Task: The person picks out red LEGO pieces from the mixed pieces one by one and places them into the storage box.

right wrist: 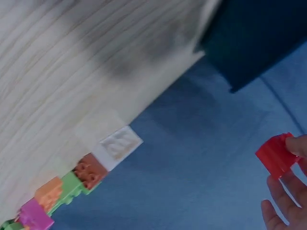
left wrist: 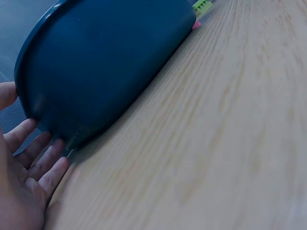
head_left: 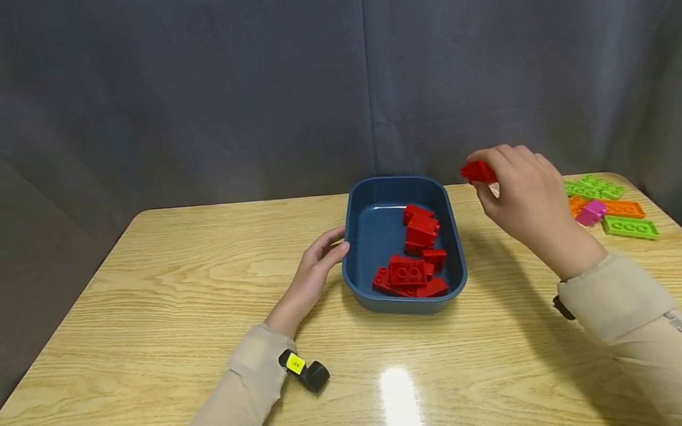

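Observation:
A dark blue bin (head_left: 402, 306) stands on the table with several red bricks (head_left: 422, 229) in its right and near parts. My left hand (head_left: 311, 270) rests its fingertips against the outside of the bin's left wall, with the thumb at the rim; in the left wrist view its fingers (left wrist: 49, 160) are fairly straight along the wall. Raised to the right of the bin, my right hand (head_left: 528, 194) pinches a red toy brick (head_left: 478, 172) between thumb and fingers. The right wrist view shows that brick (right wrist: 275, 157) against the curtain, partly covered by the thumb.
Green bricks (head_left: 631, 226), an orange brick (head_left: 624, 209) and a magenta brick (head_left: 591, 213) lie at the table's far right. A white brick (right wrist: 117, 146) shows near the table edge in the right wrist view. A grey curtain (head_left: 258, 97) hangs behind the wooden table (head_left: 196, 274).

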A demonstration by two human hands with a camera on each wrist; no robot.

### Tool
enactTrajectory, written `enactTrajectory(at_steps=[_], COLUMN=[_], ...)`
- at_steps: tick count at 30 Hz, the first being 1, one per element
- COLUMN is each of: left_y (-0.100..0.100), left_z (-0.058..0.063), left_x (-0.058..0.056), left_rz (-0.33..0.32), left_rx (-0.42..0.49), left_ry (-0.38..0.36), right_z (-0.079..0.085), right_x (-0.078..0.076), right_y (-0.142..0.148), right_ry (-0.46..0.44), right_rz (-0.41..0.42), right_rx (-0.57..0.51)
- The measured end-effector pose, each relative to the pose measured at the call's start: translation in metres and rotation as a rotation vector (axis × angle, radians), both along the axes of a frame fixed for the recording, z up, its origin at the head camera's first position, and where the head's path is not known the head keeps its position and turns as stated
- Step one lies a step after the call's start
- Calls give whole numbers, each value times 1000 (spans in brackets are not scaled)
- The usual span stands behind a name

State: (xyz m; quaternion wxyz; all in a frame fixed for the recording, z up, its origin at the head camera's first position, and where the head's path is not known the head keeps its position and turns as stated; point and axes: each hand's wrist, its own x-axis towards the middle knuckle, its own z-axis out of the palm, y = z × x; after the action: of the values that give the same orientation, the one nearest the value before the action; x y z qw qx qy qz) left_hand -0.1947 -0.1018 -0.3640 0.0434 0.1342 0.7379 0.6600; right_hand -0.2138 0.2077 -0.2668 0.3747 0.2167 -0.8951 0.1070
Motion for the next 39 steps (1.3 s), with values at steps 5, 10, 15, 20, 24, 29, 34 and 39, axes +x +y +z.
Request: enactTrajectory(at_steps=[5,10,15,20,24,29,34,39], left_y=[-1,-1,-1,-1,0,1,-1,-2], left_z=[0,-1,-1,-1,-2,-3,-2,-1], left_x=[-1,-1,-1,-1,-1,-2,0,0], left_rz=[-1,15,7,7,13,22,35,17], left_rx=[0,-7,-9,-1,-1,-4,-13,-14], left_ry=[-8,-20,-16,-11,-13,-30,-41,-29], right_z=[6,6,4,-1,-5,-9,-10,-14], right_x=[14,26,34,40,45,48,47,48], right_y=[-8,-18,-29,-39,-46,-53,-58,-60], right_ry=[-23,-87,-124,-129,-137,-200,-270,-293], right_rz=[-8,-12,10,57,109,163,223,245], right_rx=[-54,-54,-28,4,27,85,171,214])
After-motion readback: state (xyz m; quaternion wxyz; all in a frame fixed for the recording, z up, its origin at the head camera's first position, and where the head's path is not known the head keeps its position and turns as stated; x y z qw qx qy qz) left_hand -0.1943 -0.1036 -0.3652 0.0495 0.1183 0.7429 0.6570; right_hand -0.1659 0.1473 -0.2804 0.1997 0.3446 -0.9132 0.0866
